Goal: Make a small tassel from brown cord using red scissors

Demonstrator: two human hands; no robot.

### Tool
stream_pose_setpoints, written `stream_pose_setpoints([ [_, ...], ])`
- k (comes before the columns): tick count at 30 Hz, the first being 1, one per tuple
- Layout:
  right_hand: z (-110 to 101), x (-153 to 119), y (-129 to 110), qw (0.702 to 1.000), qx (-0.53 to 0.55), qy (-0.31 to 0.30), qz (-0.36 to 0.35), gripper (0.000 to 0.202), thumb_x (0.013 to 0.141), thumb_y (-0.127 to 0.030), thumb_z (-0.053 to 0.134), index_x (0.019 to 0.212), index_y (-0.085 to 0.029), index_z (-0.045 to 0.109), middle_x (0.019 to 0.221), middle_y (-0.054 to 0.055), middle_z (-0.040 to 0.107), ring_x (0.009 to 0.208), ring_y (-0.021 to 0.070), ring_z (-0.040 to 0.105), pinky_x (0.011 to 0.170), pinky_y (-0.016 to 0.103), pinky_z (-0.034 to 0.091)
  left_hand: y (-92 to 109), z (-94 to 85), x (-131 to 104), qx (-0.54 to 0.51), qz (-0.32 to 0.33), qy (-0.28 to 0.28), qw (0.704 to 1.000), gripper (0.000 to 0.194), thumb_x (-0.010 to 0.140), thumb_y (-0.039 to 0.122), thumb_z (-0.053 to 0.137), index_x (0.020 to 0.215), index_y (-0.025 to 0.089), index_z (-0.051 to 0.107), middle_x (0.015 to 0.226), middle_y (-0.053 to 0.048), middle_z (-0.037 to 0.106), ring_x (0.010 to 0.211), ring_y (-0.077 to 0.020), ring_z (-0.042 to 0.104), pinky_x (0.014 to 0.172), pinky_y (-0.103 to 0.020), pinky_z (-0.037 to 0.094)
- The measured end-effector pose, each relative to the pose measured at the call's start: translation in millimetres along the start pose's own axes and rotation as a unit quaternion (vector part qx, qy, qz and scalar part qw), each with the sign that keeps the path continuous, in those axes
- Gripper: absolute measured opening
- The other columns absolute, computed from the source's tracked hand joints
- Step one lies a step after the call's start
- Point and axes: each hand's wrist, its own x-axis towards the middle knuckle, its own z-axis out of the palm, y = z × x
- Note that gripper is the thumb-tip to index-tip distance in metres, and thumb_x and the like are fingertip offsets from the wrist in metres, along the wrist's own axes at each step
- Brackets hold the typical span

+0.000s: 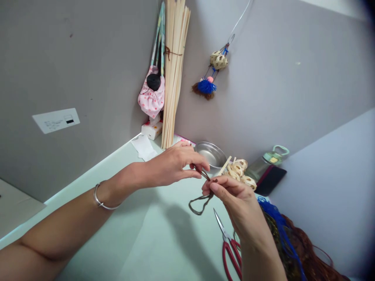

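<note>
A thin brown cord [200, 212] is stretched between my two hands above the table, with a loop hanging below my right fingers. My left hand [175, 164], a silver bangle on its wrist, has its thumb and fingers closed around the upper strands. Thumb and forefinger of my right hand [234, 195] pinch the cord where the strands meet. Below my right hand lie red-handled scissors [224, 230], their handles partly covered by my wrist. Blue yarn [275, 218] and brown yarn [304, 249] are heaped to the right of my forearm.
Behind my hands are a metal bowl [211, 154], curled bamboo strips [238, 169], a bottle [263, 162] and a dark phone [271, 179]. A bundle of wooden strips [174, 78] leans in the corner beside a pink pouch [150, 97]. A tasselled ornament [218, 60] hangs on the wall.
</note>
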Motion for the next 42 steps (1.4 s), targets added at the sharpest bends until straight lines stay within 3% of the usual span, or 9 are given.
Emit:
stream_pose_setpoints([
  [6, 1.5, -0.9, 0.1, 1.000, 0.005, -0.011, 0.002, 0.010, 0.084, -0.031, 0.072, 0.082, -0.021, 0.074, 0.076, 0.003, 0.072, 0.074, 0.0161, 0.065, 0.073, 0.029, 0.051, 3.1, 0.5, 1.5, -0.025, 0.015, 0.012, 0.999, 0.014, 0.094, 0.025, 0.056, 0.094, 0.020, 0.070, 0.090, -0.001, 0.071, 0.084, -0.0135, 0.058, 0.083, -0.027, 0.040],
  [11, -0.6, 3.5, 3.2, 0.997, -0.023, 0.036, -0.064, 0.007, 0.084, -0.029, 0.072, 0.083, -0.024, 0.076, 0.101, 0.004, 0.073, 0.098, 0.0187, 0.063, 0.087, 0.031, 0.049, 5.2, -0.8, 0.8, 0.010, 0.030, 0.030, 0.999, 0.014, 0.093, 0.025, 0.057, 0.093, 0.021, 0.071, 0.087, -0.002, 0.067, 0.082, -0.0132, 0.057, 0.081, -0.027, 0.040],
  [15, -1.1, 6.2, 5.0, 0.991, -0.038, 0.105, -0.076, 0.009, 0.082, -0.031, 0.073, 0.081, -0.023, 0.077, 0.078, 0.001, 0.069, 0.071, 0.0137, 0.057, 0.068, 0.027, 0.047, 9.0, -0.6, -1.1, 0.080, 0.051, 0.014, 0.995, 0.016, 0.094, 0.027, 0.055, 0.091, 0.024, 0.070, 0.085, 0.000, 0.065, 0.081, -0.0133, 0.056, 0.091, -0.031, 0.036],
  [18, 1.8, 5.7, 3.2, 0.997, -0.008, 0.070, -0.039, 0.011, 0.079, -0.031, 0.076, 0.083, -0.021, 0.077, 0.069, 0.001, 0.066, 0.057, 0.0111, 0.050, 0.058, 0.026, 0.044, 12.9, 1.7, -0.9, 0.113, 0.062, 0.017, 0.992, 0.015, 0.094, 0.025, 0.055, 0.092, 0.025, 0.070, 0.084, 0.001, 0.064, 0.079, -0.0125, 0.055, 0.099, -0.034, 0.032],
  [23, 4.9, 4.5, -0.5, 0.998, 0.056, 0.031, -0.004, 0.016, 0.074, -0.028, 0.081, 0.088, -0.021, 0.075, 0.067, 0.000, 0.067, 0.055, 0.0106, 0.055, 0.055, 0.024, 0.046, 16.2, 6.2, 0.6, 0.131, 0.065, 0.024, 0.989, 0.016, 0.095, 0.025, 0.053, 0.093, 0.024, 0.069, 0.085, 0.001, 0.065, 0.078, -0.0120, 0.056, 0.104, -0.036, 0.028],
  [28, 5.1, 5.3, -0.4, 0.999, 0.050, 0.004, 0.007, 0.017, 0.075, -0.028, 0.081, 0.089, -0.019, 0.076, 0.064, 0.000, 0.064, 0.056, 0.0102, 0.054, 0.054, 0.023, 0.046, 16.1, 9.2, 0.8, 0.132, 0.071, 0.028, 0.988, 0.017, 0.097, 0.026, 0.050, 0.093, 0.022, 0.065, 0.085, 0.000, 0.066, 0.079, -0.0129, 0.055, 0.104, -0.038, 0.027],
  [33, 4.7, 3.6, -0.3, 0.998, 0.053, 0.004, 0.023, 0.016, 0.073, -0.028, 0.082, 0.084, -0.019, 0.076, 0.066, 0.001, 0.067, 0.056, 0.0117, 0.056, 0.052, 0.024, 0.047, 15.2, 11.3, 0.8, 0.111, 0.068, 0.053, 0.990, 0.008, 0.094, 0.028, 0.056, 0.095, 0.020, 0.058, 0.085, 0.000, 0.067, 0.084, -0.0146, 0.055, 0.100, -0.036, 0.030],
  [39, 1.5, 2.0, -2.9, 1.000, 0.022, 0.019, 0.004, 0.010, 0.071, -0.026, 0.083, 0.077, -0.021, 0.076, 0.063, 0.000, 0.066, 0.057, 0.0114, 0.056, 0.057, 0.025, 0.046, 11.8, 12.8, 2.3, 0.128, 0.037, 0.132, 0.982, 0.039, 0.082, 0.051, 0.067, 0.104, 0.020, 0.057, 0.104, -0.006, 0.066, 0.099, -0.0210, 0.051, 0.093, -0.037, 0.033],
  [42, -0.2, 4.4, -2.4, 0.998, 0.027, 0.046, -0.042, 0.008, 0.070, -0.025, 0.083, 0.073, -0.023, 0.076, 0.071, -0.001, 0.066, 0.068, 0.0123, 0.056, 0.065, 0.025, 0.046, 8.3, 13.8, 3.6, 0.054, 0.004, 0.132, 0.990, 0.038, 0.081, 0.052, 0.068, 0.099, 0.019, 0.057, 0.099, -0.005, 0.064, 0.093, -0.0191, 0.051, 0.087, -0.034, 0.037],
])
